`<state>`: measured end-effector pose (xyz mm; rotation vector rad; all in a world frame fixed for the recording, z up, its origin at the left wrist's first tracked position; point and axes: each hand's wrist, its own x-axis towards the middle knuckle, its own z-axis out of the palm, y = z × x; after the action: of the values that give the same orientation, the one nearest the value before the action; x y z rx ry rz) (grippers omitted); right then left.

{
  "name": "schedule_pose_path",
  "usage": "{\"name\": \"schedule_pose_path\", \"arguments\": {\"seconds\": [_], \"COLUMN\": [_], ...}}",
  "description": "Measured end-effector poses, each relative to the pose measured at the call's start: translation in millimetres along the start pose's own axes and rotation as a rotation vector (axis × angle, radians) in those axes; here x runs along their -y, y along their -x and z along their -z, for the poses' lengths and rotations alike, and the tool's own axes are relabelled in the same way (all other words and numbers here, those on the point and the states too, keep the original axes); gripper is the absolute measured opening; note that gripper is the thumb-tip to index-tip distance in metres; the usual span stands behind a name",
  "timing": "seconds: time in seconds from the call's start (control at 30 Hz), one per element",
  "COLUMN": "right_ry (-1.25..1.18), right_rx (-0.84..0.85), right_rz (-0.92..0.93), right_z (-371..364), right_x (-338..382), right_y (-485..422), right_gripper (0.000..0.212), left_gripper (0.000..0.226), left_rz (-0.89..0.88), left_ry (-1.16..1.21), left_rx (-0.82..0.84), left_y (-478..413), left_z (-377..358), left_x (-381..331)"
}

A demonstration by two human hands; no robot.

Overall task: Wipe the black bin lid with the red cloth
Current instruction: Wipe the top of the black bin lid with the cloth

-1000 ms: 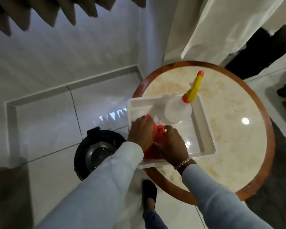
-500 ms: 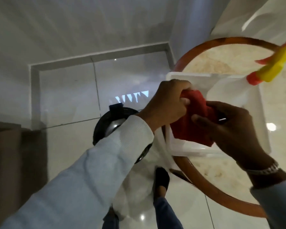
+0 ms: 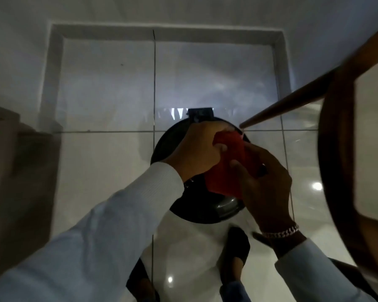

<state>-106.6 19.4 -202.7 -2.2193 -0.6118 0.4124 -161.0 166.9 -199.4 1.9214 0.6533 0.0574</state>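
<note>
The round black bin lid (image 3: 196, 211) lies below me on the tiled floor, with a shiny patch near its front rim and a black hinge block (image 3: 200, 114) at its far side. Both hands hold the red cloth (image 3: 227, 168) above the lid. My left hand (image 3: 196, 149) grips the cloth's upper left part. My right hand (image 3: 264, 177) pinches its right side. The hands and cloth hide the lid's middle, so I cannot tell whether the cloth touches the lid.
A round wooden table's rim (image 3: 334, 171) and one slanted leg (image 3: 292, 105) stand close on the right. My two dark shoes (image 3: 237, 247) are on the glossy white floor tiles (image 3: 109, 171) just in front of the bin. A brown cabinet (image 3: 13, 171) is at the left. Walls form a corner beyond.
Both hands lifted the red cloth out of the white tray on the table and carried it left and down to above the bin lid. The view turned down to the floor.
</note>
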Motion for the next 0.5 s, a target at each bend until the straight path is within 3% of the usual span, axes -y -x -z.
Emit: {"name": "schedule_pose_path", "arguments": {"seconds": [0.07,0.2,0.27,0.37,0.43,0.5], "right_ry": [0.033,0.275,0.344,0.443,0.556,0.555], "right_rx": [0.012,-0.027,-0.083,0.083,0.151,0.089], "right_rz": [-0.005,0.057,0.226,0.488,0.552,0.478], "right_z": [-20.2,-37.0,-43.3,-69.2,-83.7,-86.6], "right_x": [-19.9,-46.0,-45.4,-49.8,-61.7,-68.9], "right_y": [-3.2,-7.4,-13.4,-20.5,-17.7,-19.9], "right_gripper": [0.041,0.045,0.054,0.061,0.056,0.051], "left_gripper": [0.042,0.042,0.047,0.054,0.053,0.052], "left_rz": [-0.031,-0.076,-0.029,-0.059,-0.087,-0.096], "left_ry": [-0.001,-0.08,-0.068,-0.182,-0.281,-0.316], "left_rx": [-0.027,-0.359,-0.337,-0.241,-0.275,-0.3], "left_y": [2.4,19.2,25.9,27.9,26.7,23.4], "left_z": [-6.1,-14.4,-17.6,-25.8,-30.2,-32.6], "left_x": [29.0,90.3,115.5,138.8,145.0,145.6]}}
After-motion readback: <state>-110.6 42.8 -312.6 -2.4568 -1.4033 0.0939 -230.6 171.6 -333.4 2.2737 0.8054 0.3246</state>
